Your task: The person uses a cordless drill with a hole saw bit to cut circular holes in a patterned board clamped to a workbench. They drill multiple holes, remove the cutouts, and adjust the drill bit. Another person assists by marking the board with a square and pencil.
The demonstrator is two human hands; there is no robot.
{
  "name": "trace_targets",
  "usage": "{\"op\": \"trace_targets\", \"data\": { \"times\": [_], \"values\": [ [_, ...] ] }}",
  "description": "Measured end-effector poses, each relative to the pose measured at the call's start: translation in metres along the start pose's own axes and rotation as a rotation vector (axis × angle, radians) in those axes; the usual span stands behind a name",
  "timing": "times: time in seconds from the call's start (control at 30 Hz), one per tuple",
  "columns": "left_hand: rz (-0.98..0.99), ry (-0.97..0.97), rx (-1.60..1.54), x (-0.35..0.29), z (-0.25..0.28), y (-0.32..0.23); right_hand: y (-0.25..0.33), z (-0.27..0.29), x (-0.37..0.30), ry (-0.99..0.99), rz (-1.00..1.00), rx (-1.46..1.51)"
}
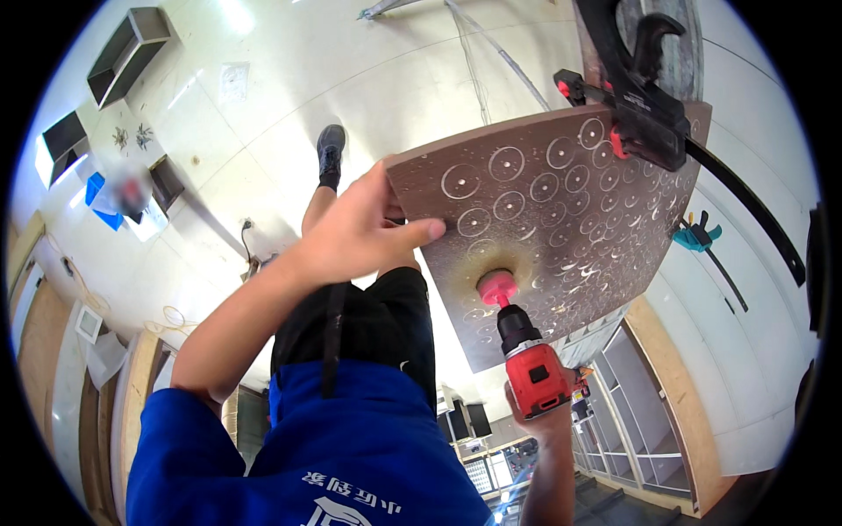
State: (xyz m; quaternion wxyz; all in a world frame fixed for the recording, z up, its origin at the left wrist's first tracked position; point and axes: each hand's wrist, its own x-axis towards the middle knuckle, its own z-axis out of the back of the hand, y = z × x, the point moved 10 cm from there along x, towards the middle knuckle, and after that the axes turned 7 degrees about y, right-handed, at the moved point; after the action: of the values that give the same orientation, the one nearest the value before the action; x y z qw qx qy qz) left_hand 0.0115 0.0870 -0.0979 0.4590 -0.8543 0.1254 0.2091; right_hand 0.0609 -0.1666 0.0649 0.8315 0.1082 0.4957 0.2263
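Observation:
A brown wooden board [605, 237], scored with many ring-shaped cuts and small centre holes, stands tilted in front of me. My left hand [351, 232] grips its left edge, thumb over the marked face and fingers mostly hidden behind. In my right hand [544, 421] is a red cordless drill [537, 379], held by its handle. The pink hole saw [497, 286] in its black chuck meets the board's lower left part, with yellowish dust around it. How deep it sits I cannot tell. A black bar clamp [649, 118] with red pads grips the board's top right edge.
A teal-handled clamp [697, 235] hangs at the board's right edge. Open grey boxes [130, 54] stand on the pale floor [289, 61] at the far left. A shelving cabinet [636, 394] is at lower right. My shoe [331, 149] is beyond the left hand.

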Motion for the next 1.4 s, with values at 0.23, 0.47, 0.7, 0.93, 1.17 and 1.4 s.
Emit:
{"op": "trace_targets", "data": {
  "times": [0.23,0.47,0.7,0.93,1.17,1.4],
  "values": [
    [-0.018,-0.075,0.063,0.002,0.001,-0.007,0.013,0.004,0.004,-0.008,0.043,-0.166],
    [-0.049,-0.116,0.169,0.002,0.004,-0.007,0.017,0.005,0.007,0.012,0.065,-0.195],
    [-0.160,-0.172,0.264,0.000,0.009,-0.014,0.014,0.003,0.004,0.018,0.124,-0.240],
    [-0.096,-0.177,0.337,0.002,0.011,-0.008,0.031,0.007,0.015,0.011,0.127,-0.233],
    [-0.111,-0.185,0.317,0.002,0.010,-0.008,0.027,0.007,0.014,0.031,0.099,-0.218],
    [-0.085,-0.185,0.327,0.002,0.010,-0.006,0.021,0.005,0.010,0.047,0.084,-0.215]
  ]
}}
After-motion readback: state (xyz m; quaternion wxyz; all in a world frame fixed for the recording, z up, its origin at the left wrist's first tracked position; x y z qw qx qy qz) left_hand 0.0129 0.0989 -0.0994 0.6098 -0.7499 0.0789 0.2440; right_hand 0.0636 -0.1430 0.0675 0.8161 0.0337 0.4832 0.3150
